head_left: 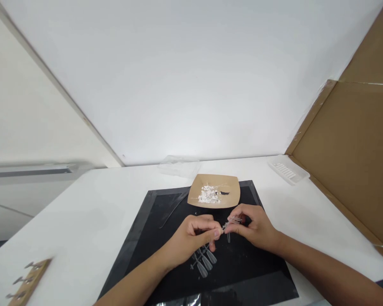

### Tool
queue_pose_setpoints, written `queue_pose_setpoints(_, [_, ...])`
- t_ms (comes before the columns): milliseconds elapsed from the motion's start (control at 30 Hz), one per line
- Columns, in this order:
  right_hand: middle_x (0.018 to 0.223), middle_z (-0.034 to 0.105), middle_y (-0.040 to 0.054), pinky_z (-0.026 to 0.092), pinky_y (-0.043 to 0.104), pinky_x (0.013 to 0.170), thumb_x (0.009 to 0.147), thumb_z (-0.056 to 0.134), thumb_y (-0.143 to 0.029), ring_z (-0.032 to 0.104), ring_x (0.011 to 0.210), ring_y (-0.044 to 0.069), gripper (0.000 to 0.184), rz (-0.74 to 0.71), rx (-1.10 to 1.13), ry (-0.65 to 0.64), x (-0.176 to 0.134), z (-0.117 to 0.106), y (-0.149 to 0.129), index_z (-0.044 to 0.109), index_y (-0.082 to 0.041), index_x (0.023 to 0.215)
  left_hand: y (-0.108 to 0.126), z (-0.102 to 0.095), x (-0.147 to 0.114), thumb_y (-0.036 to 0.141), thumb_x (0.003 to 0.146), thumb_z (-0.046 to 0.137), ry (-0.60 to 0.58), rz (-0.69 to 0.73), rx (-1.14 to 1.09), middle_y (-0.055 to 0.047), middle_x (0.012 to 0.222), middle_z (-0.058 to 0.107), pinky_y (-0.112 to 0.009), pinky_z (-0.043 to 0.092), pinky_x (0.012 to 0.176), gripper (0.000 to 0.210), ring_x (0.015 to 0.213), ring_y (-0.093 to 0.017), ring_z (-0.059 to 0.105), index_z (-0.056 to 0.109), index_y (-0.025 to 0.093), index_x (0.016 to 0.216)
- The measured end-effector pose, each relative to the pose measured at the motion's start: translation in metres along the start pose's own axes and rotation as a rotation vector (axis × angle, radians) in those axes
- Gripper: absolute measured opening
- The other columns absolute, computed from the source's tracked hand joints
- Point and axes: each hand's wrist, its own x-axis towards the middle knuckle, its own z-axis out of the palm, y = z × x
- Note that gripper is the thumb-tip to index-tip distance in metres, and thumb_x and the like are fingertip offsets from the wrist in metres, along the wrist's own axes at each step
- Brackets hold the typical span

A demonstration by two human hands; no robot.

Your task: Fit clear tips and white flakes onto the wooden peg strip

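My left hand [199, 233] pinches thumb and forefinger together at the near end of a clear plastic sprue [233, 221]. The sprue's other end is between the thumb and fingers of my right hand [253, 225], with a thin clear prong pointing down. Just below my left hand are several clear false nail tips [206, 262] joined to a clear strip; whether they hang from the hand or lie on the black mat [242, 272] I cannot tell. What exactly sits between the left fingertips is hidden.
Beyond my hands, a tan paper plate [194, 187] holds white bits and a small dark piece. Tweezers [172, 210] lie left of it. Farther off are a clear plastic bag [179, 165] and a white tray [289, 170]. A wooden block with metal pegs [30, 281] stands left; cardboard [354, 161] walls the right.
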Motion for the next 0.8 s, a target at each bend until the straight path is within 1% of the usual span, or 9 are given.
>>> queue_pose_setpoints(100, [0.076,0.074,0.0010,0.050,0.027,0.064,0.086,0.084,-0.059,0.065,0.068,0.015,0.038,0.021,0.016,-0.003,0.0007,0.0012,-0.0017,0.074,-0.022,0.082,0.0010,0.0008,-0.0002,0.055,0.088,0.080,-0.004,-0.042,-0.060,-0.002,0.073,0.063,-0.025,0.055,0.061,0.042,0.057,-0.012,0.068,0.081,0.014,0.077])
queue_pose_setpoints(167, [0.077,0.075,0.0013,0.049,0.027,0.065,0.087,0.084,-0.056,0.065,0.069,0.015,0.035,0.022,0.041,-0.013,0.0009,0.0018,-0.0026,0.075,-0.022,0.081,0.0031,0.0019,-0.0003,0.054,0.087,0.082,-0.019,-0.063,-0.093,-0.001,0.072,0.063,-0.025,0.055,0.062,0.042,0.057,-0.012,0.068,0.080,0.014,0.075])
queue_pose_setpoints(300, [0.082,0.077,0.0021,0.049,0.026,0.064,0.091,0.082,-0.047,0.065,0.069,0.015,0.025,0.009,0.067,-0.063,0.0011,0.0027,-0.0036,0.079,-0.023,0.087,0.0079,0.0053,-0.0004,0.054,0.085,0.084,-0.066,-0.093,-0.164,-0.002,0.075,0.063,-0.025,0.056,0.063,0.042,0.058,-0.011,0.065,0.080,0.014,0.074])
queue_pose_setpoints(400, [0.084,0.078,0.0022,0.050,0.026,0.064,0.095,0.078,-0.041,0.067,0.072,0.015,0.018,-0.008,0.067,-0.092,0.0011,0.0026,-0.0039,0.081,-0.024,0.091,0.0095,0.0074,-0.0005,0.055,0.083,0.085,-0.097,-0.123,-0.181,-0.002,0.074,0.063,-0.026,0.057,0.062,0.042,0.058,-0.011,0.064,0.080,0.014,0.073])
queue_pose_setpoints(667, [0.092,0.080,0.0036,0.052,0.026,0.064,0.095,0.078,-0.044,0.070,0.077,0.017,0.020,-0.056,0.055,-0.132,0.0024,-0.0030,-0.0037,0.081,-0.025,0.099,0.0043,0.0068,0.0001,0.053,0.083,0.085,-0.017,-0.140,-0.156,-0.003,0.076,0.066,-0.023,0.052,0.060,0.040,0.058,-0.011,0.065,0.080,0.014,0.075])
queue_pose_setpoints(800, [0.096,0.081,0.0028,0.053,0.025,0.066,0.095,0.079,-0.041,0.071,0.080,0.017,0.018,-0.051,0.034,-0.140,0.0028,-0.0065,-0.0028,0.081,-0.026,0.103,0.0021,0.0069,0.0010,0.051,0.084,0.085,0.015,-0.129,-0.157,-0.002,0.075,0.066,-0.023,0.054,0.062,0.038,0.058,-0.010,0.063,0.080,0.015,0.076])
